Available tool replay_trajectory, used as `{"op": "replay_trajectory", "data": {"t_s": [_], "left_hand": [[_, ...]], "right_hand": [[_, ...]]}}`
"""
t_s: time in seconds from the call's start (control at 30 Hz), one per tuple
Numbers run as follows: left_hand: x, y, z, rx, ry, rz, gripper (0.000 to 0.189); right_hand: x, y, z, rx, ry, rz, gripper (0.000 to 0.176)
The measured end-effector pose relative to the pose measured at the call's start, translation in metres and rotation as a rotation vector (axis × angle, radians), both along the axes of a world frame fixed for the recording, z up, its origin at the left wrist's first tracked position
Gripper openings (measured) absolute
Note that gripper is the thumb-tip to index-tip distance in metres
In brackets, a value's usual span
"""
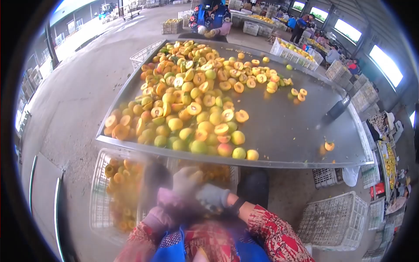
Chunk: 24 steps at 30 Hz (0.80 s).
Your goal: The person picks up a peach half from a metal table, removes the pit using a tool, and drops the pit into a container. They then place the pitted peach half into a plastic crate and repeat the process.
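In a pale glove, my left hand [187, 179] is curled in front of my body, just below the table's near edge. A yellowish patch shows at its fingers, but blur hides what it is. Right beside it my right hand [212, 196], in a grey glove, is closed too, and what it grips is hidden. Beyond both hands, whole and halved apricots [198, 146] are heaped on the metal table [288, 131]. Below the table edge, a white crate [97, 187] of halved apricots stands to the left, and a second crate [233, 174] is partly behind my hands.
A dark-handled tool [338, 109] lies at the table's right side, with a halved apricot [329, 146] nearer me. A white crate [334, 220] stands on the floor at right. Across the table is another person [211, 19]. More crates and workers are along the right wall.
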State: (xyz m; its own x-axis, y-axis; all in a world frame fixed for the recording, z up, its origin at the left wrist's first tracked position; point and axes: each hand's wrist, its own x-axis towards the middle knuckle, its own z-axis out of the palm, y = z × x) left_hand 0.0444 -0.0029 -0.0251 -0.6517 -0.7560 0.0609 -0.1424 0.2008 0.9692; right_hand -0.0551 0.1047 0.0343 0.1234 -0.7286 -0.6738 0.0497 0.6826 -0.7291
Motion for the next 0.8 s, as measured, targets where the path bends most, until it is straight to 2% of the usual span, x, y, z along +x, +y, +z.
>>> {"op": "replay_trajectory", "data": {"t_s": [0.03,0.1,0.13,0.17,0.2,0.23,0.27,0.33,0.37,0.4,0.43,0.47,0.5,0.53,0.57,0.6,0.63,0.67,0.7,0.73,0.77,0.8], "left_hand": [[0.002,-0.001,0.013,-0.114,-0.013,-0.136,0.029],[-0.002,-0.005,0.042,0.312,-0.187,-0.159,0.031],[-0.001,-0.001,0.069,0.247,-0.191,-0.211,0.032],[0.004,-0.012,0.042,-0.467,0.058,-0.377,0.034],[-0.001,-0.013,0.054,-0.421,0.052,-0.405,0.034],[-0.001,-0.014,0.071,-0.373,0.042,-0.430,0.035],[-0.003,-0.013,0.088,-0.376,0.047,-0.435,0.035],[-0.006,-0.014,0.115,-0.557,0.014,-0.550,0.031],[-0.007,-0.014,0.112,-0.562,0.013,-0.554,0.031],[-0.006,-0.013,0.104,-0.305,0.040,-0.516,0.028],[-0.007,-0.012,0.098,-0.054,0.070,-0.473,0.025],[-0.007,-0.012,0.095,-0.055,0.073,-0.475,0.025],[-0.005,-0.010,0.092,0.164,0.071,-0.401,0.025],[-0.004,-0.008,0.088,0.381,0.071,-0.321,0.025],[-0.005,-0.006,0.081,0.382,0.073,-0.321,0.025],[-0.007,-0.004,0.071,0.477,0.163,-0.230,0.027],[-0.010,-0.002,0.055,0.575,0.247,-0.136,0.029],[-0.013,-0.010,0.022,0.649,0.177,-0.054,0.035],[-0.015,0.006,0.058,0.615,0.466,-0.190,0.040],[-0.016,0.004,0.060,0.542,0.320,-0.169,0.045],[-0.015,0.005,0.065,0.790,0.377,-0.183,0.047],[-0.011,0.008,0.066,0.857,0.422,-0.170,0.048]], "right_hand": [[-0.004,0.002,-0.010,-0.022,0.034,0.067,0.017],[-0.015,0.006,-0.020,-0.033,-0.167,0.054,0.017],[-0.025,0.007,-0.087,-0.094,-0.271,0.080,0.018],[-0.031,0.008,-0.079,-0.107,-0.255,0.065,0.018],[-0.030,0.011,-0.064,-0.103,-0.334,0.011,0.012],[-0.026,0.014,-0.045,-0.098,-0.417,-0.037,0.016],[-0.024,0.015,-0.011,-0.130,-0.291,-0.010,0.015],[-0.024,0.015,-0.005,-0.144,-0.285,-0.031,0.016],[-0.024,0.015,-0.003,-0.156,-0.279,-0.051,0.016],[-0.021,0.017,-0.002,-0.158,-0.281,-0.054,0.016],[-0.020,0.019,-0.001,-0.117,-0.452,-0.100,0.015],[-0.019,0.021,0.000,-0.072,-0.625,-0.145,0.014],[-0.016,0.023,0.001,-0.071,-0.627,-0.151,0.014],[-0.014,0.024,0.002,-0.046,-0.849,-0.122,0.010],[-0.012,0.025,0.003,-0.020,-1.070,-0.088,0.013],[-0.008,0.027,0.008,-0.018,-1.069,-0.088,0.013],[-0.001,0.031,0.016,-0.050,-1.029,-0.187,0.021],[0.006,0.035,0.020,-0.074,-0.994,-0.288,0.030],[0.007,0.037,0.019,-0.231,-0.961,-0.236,0.033],[0.009,0.038,0.013,-0.364,-0.947,-0.180,0.037],[0.012,0.038,-0.005,-0.244,-1.424,-0.197,0.038],[0.007,0.036,0.005,-0.347,-1.288,-0.054,0.033]]}}
